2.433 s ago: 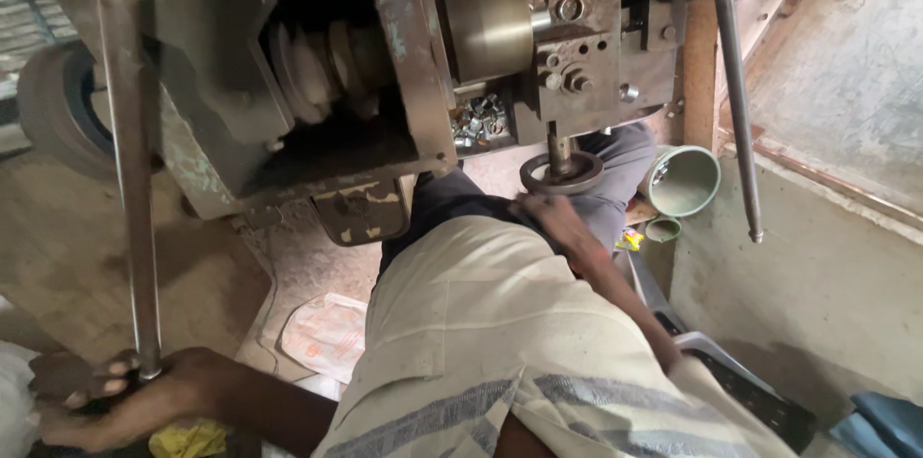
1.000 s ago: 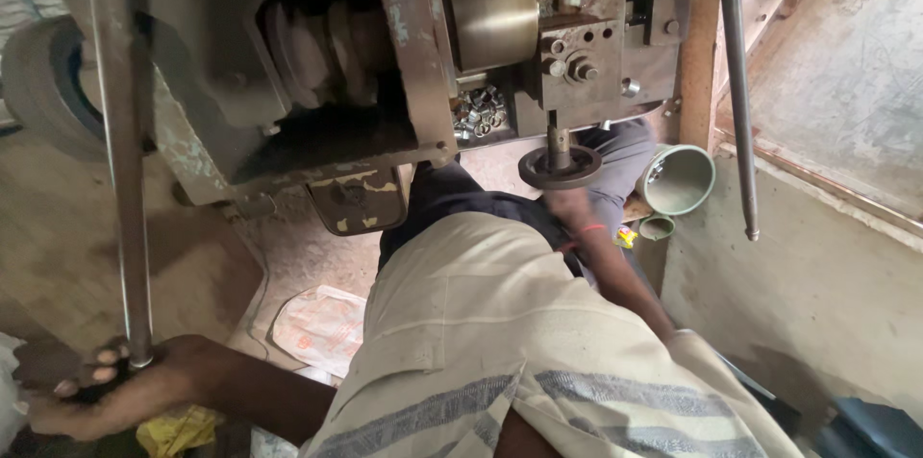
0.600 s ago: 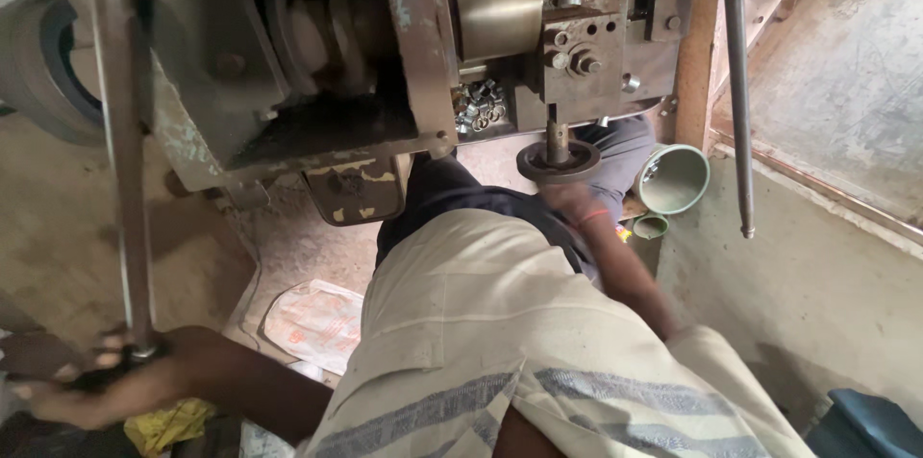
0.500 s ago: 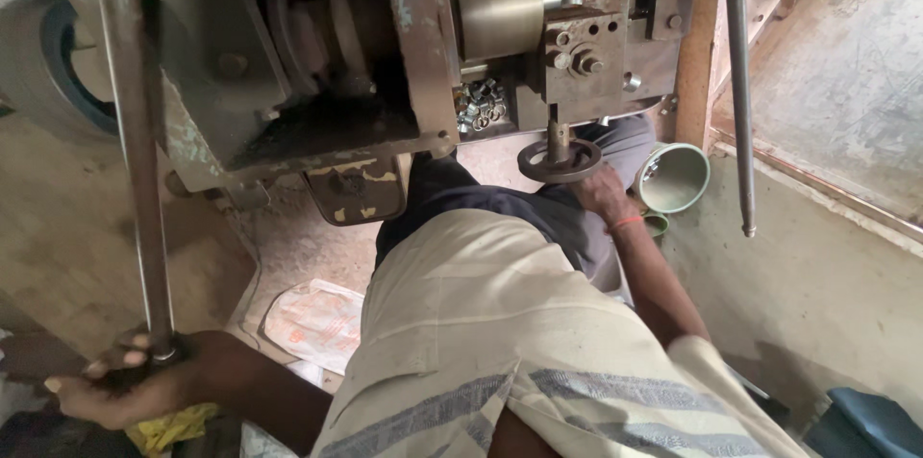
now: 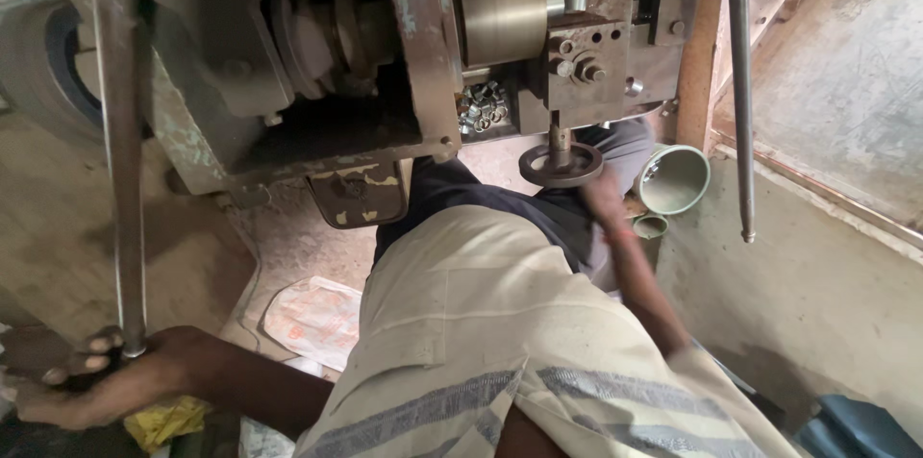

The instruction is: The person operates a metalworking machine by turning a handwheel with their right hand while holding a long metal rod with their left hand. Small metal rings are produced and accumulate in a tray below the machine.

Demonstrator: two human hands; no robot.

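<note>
Below the worn, paint-flaked steel machine (image 5: 317, 83), the person sits close, striped cream shirt filling the lower view. Left hand (image 5: 82, 386) low at the left edge, fingers wrapped tight around the bottom end of a long, smooth round steel lever (image 5: 120, 160) that rises straight up past the machine's side. Right hand (image 5: 604, 198) blurred, touching or just beside a small round metal handwheel (image 5: 561, 166) hanging on a short vertical shaft under a drilled steel block (image 5: 591, 69); whether its fingers grip the rim cannot be told. Dull brass-coloured cylinder (image 5: 500, 11) sits left of the block, a heap of small shiny nuts (image 5: 481, 107) beneath it. 1 pale green enamelled cup (image 5: 673, 179) lies tipped beside the right wrist. 2nd thin steel rod (image 5: 741, 122) hangs from a dark knob on the right. Floor dusty concrete, crumpled printed sack (image 5: 312, 319) on it.
</note>
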